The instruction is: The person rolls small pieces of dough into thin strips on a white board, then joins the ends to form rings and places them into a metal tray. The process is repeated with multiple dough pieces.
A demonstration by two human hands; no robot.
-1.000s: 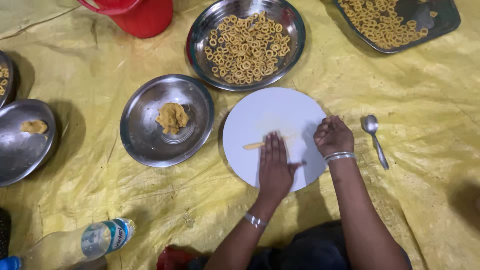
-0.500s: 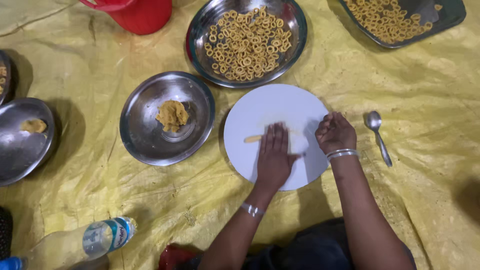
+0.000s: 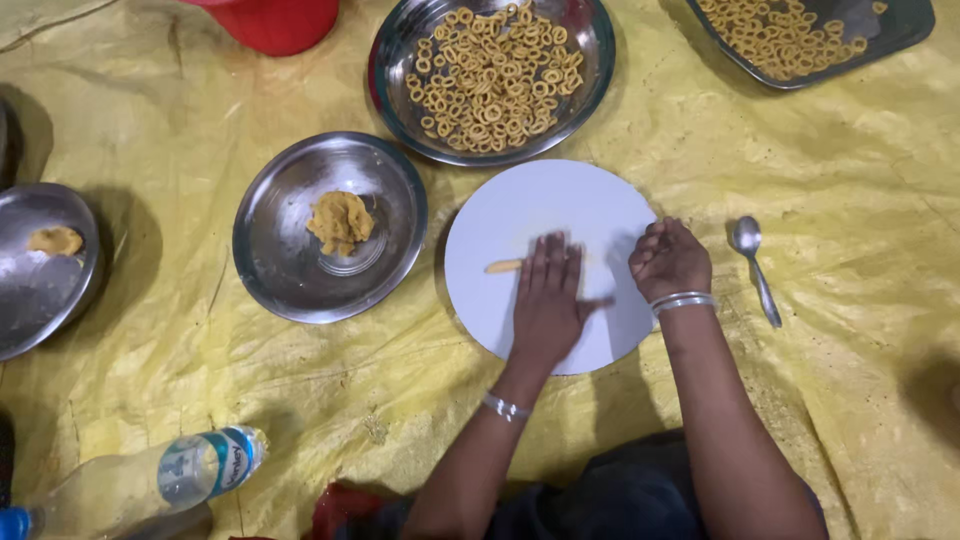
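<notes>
Two hands on the white board (image 3: 560,215): left hand (image 3: 548,300) flat, fingers spread, on the dough strip (image 3: 503,266); right hand (image 3: 668,260) loosely curled, empty.

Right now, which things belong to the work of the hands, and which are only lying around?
In use:
left hand flat on the dough strip
right hand on the white round board
bowl of dough
tray of rings

Lying about:
spoon
plastic bottle
red container
</notes>
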